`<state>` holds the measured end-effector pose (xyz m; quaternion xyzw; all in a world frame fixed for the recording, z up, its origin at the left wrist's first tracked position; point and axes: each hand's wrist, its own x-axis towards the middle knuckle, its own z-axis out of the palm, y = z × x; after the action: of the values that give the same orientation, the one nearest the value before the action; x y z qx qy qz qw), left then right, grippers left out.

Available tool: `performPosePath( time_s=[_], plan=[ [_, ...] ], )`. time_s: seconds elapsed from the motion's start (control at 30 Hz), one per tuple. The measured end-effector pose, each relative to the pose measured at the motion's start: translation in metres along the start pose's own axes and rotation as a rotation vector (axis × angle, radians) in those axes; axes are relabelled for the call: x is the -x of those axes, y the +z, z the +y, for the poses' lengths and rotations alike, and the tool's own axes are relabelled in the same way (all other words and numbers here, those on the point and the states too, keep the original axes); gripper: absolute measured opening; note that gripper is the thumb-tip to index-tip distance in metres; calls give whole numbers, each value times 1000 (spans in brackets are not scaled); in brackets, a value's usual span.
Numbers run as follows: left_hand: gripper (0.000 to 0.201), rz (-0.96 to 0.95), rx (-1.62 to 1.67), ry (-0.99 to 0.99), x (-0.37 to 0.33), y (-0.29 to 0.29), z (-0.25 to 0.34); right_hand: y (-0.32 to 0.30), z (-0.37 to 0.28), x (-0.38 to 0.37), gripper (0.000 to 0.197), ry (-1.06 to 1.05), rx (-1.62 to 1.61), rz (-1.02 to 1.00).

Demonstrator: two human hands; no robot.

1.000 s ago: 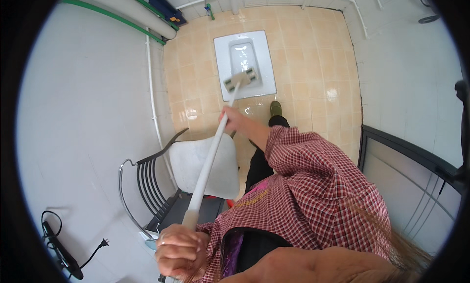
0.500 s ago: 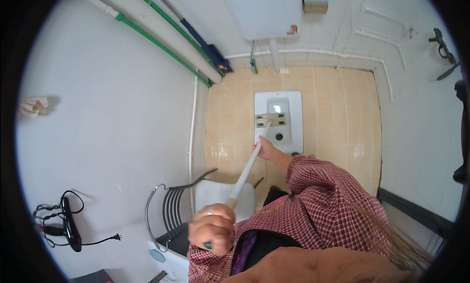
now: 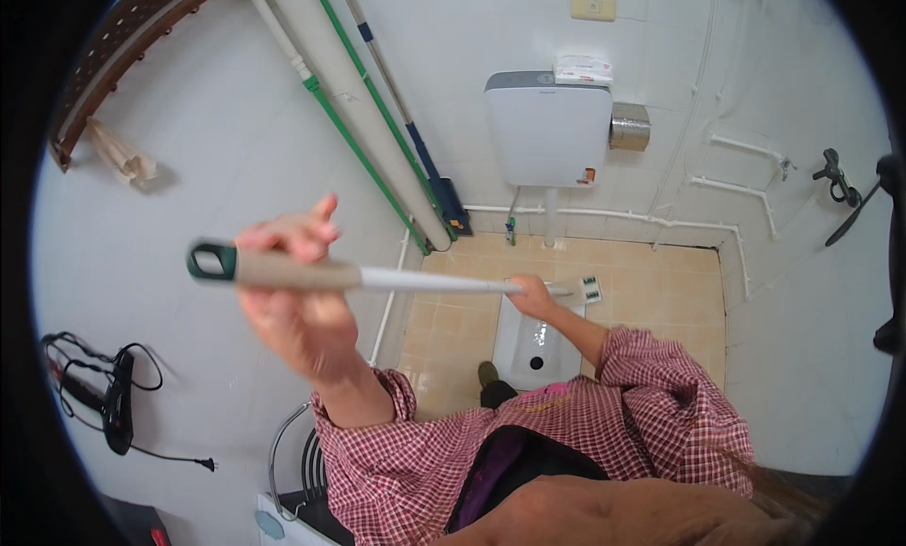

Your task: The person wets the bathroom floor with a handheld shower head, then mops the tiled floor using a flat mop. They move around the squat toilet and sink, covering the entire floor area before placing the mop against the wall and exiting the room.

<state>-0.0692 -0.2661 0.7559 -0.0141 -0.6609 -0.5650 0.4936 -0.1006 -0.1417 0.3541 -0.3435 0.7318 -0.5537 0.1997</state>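
I hold a flat mop with a long white pole (image 3: 415, 281), a beige grip (image 3: 297, 271) and a dark green loop at its end. My left hand (image 3: 302, 305) is around the beige grip, its fingers loose and partly lifted, blurred a little. Farther down, my right hand (image 3: 531, 297) is closed round the pole. The mop head (image 3: 587, 290), a pale plate with green clips, is by the far right corner of the white squat toilet (image 3: 507, 343). Whether it touches the floor I cannot tell.
A white cistern (image 3: 547, 135) hangs on the far wall beside a shiny paper holder (image 3: 629, 127). Green-and-white poles (image 3: 354, 150) and a blue-headed tool (image 3: 448, 201) lean in the far left corner. A black hair dryer (image 3: 117, 404) hangs left; a chair (image 3: 311, 461) stands near left.
My left hand has risen and moved left with the grip, its fingers loosening. The pole now lies nearly level, and the mop head has moved from over the toilet bowl to its far right.
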Motion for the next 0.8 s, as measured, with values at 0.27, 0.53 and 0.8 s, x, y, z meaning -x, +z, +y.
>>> performPosePath(
  time_s=[0.27,0.53,0.8],
  plan=[
    [32,-267,431,-96,-43,-47,-35,-20,-17,-114,12,-121,159,-212],
    [40,-84,350,-285,21,-47,-72,-36,39,-103,16,-141,196,24],
    [42,-107,139,-221,55,-30,-62,-20,62,-96,21,-124,88,180]
  ],
)
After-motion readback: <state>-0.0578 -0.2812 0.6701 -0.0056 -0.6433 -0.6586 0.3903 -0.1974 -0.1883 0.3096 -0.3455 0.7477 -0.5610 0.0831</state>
